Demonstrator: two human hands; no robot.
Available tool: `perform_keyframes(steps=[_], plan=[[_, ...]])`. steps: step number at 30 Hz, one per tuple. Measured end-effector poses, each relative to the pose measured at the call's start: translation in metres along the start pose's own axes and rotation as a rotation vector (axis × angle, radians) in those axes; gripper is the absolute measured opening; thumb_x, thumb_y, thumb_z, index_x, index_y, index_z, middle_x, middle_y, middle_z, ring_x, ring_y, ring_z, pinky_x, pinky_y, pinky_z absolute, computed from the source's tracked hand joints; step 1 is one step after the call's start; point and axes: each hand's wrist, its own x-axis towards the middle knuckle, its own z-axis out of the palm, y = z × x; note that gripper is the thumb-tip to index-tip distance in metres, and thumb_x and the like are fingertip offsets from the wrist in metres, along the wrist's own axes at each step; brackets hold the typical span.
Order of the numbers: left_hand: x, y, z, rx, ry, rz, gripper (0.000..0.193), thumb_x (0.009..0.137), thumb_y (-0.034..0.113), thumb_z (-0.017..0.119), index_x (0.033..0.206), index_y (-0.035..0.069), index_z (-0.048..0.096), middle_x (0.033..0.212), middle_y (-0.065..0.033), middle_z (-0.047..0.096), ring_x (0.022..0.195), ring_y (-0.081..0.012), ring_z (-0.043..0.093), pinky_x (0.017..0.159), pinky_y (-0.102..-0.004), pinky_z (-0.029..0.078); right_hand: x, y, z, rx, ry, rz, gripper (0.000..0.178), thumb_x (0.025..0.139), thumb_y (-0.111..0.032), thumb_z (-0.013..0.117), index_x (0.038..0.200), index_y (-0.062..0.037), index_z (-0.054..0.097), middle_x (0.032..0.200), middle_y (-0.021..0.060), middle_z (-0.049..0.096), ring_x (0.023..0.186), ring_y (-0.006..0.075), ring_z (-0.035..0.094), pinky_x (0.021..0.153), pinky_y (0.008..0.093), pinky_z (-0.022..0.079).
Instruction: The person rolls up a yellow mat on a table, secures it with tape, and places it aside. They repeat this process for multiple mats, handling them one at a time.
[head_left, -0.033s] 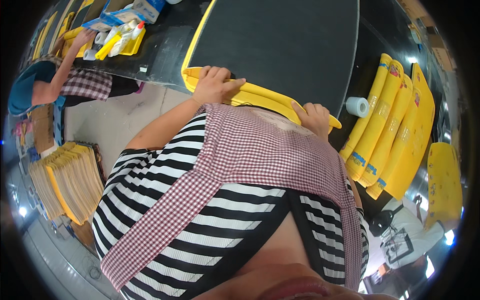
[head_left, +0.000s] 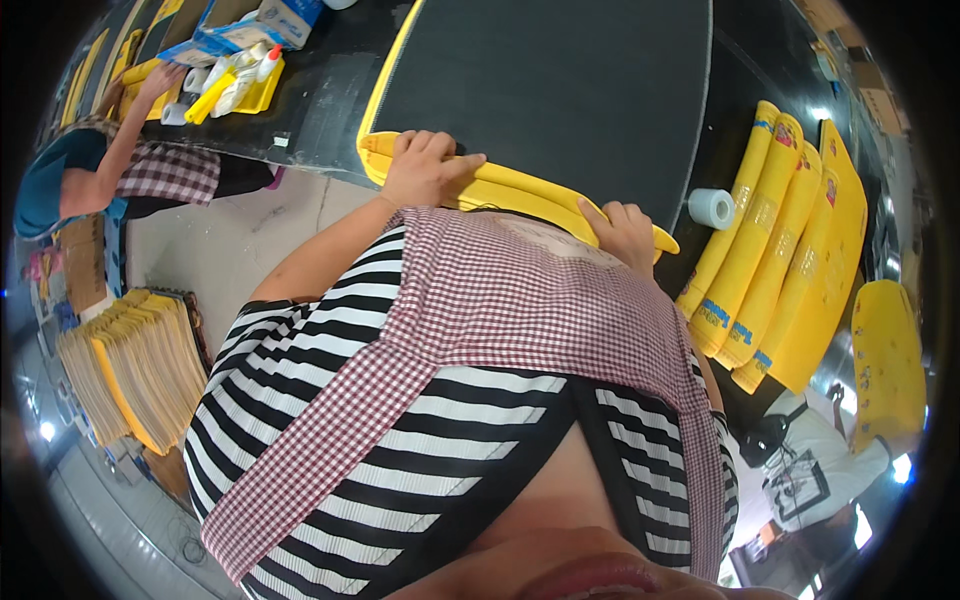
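A large mat (head_left: 550, 90) with a black underside and yellow edging lies on the dark table in front of me. Its near edge is folded over into a yellow roll. My left hand (head_left: 422, 172) grips the roll left of its middle, fingers on top and thumb pointing right. Near the right end, my right hand (head_left: 622, 232) is closed on the same roll, its thumb toward the left. Beside the mat on the right, a roll of clear tape (head_left: 711, 208) rests on the table. Part of the roll's near side is hidden by my apron.
Several taped yellow mat rolls (head_left: 745, 235) lie to the right. At the far left a co-worker (head_left: 90, 180) reaches over the table, near a yellow tray (head_left: 262, 92) of bottles and a blue box (head_left: 285, 22). A stack of mats (head_left: 135, 370) stands lower left. Another person (head_left: 820, 465) is lower right.
The view has shifted very slightly. Both hands keep the same hold on the mat's rolled edge.
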Motion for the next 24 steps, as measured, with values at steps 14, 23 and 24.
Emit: perform_keyframes(steps=[14, 23, 24], plan=[[0.043, -0.029, -0.006, -0.059, -0.188, -0.458, 0.051, 0.079, 0.057, 0.079, 0.083, 0.007, 0.071, 0.091, -0.0083, 0.069, 0.090, -0.0285, 0.066, 0.086, -0.0440, 0.047, 0.014, 0.035, 0.009, 0.430, 0.065, 0.398, 0.030, 0.083, -0.010, 0.081, 0.106, -0.0042, 0.063, 0.115, 0.0121, 0.055, 0.079, 0.0289, 0.062, 0.076, 0.0397, 0.053], [0.044, -0.029, -0.019, 0.057, -0.239, -0.479, 0.068, 0.073, 0.072, 0.075, 0.076, 0.005, 0.071, 0.081, -0.0098, 0.069, 0.076, -0.0274, 0.068, 0.068, -0.0410, 0.053, -0.003, 0.045, 0.016, 0.164, 0.116, 0.400, 0.030, 0.083, -0.029, 0.080, 0.079, -0.0065, 0.060, 0.076, 0.0081, 0.060, 0.080, 0.0308, 0.061, 0.072, 0.0438, 0.050], [0.043, -0.030, -0.017, 0.057, -0.225, -0.452, 0.067, 0.075, 0.071, 0.074, 0.076, 0.005, 0.071, 0.080, -0.0098, 0.069, 0.076, -0.0276, 0.068, 0.067, -0.0408, 0.053, -0.006, 0.045, 0.019, 0.155, 0.134, 0.384, 0.030, 0.084, -0.029, 0.080, 0.080, -0.0067, 0.060, 0.077, 0.0083, 0.060, 0.079, 0.0305, 0.062, 0.070, 0.0428, 0.050]])
